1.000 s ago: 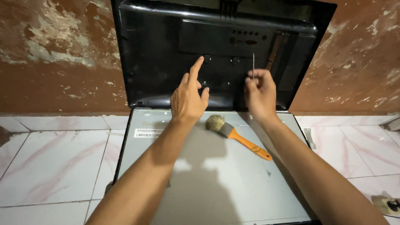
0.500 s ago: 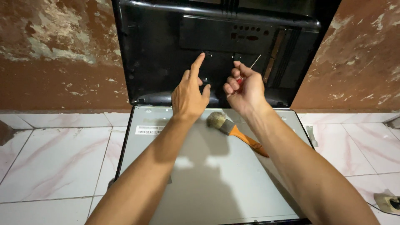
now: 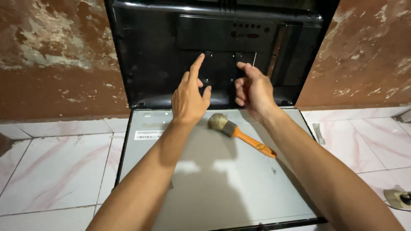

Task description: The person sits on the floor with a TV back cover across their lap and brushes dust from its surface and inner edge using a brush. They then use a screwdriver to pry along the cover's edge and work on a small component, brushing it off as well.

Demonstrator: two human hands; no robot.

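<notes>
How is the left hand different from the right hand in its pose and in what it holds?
The left hand is empty, index finger stretched up onto the black back cover; the right hand is curled, pinching a thin metal tool. Both hover before the cover, above the brush.

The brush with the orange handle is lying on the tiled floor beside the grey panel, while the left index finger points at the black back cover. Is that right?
Not quite. The head view shows the brush lying on the grey panel itself, not on the tiled floor. The left hand does point at the black back cover.
</notes>
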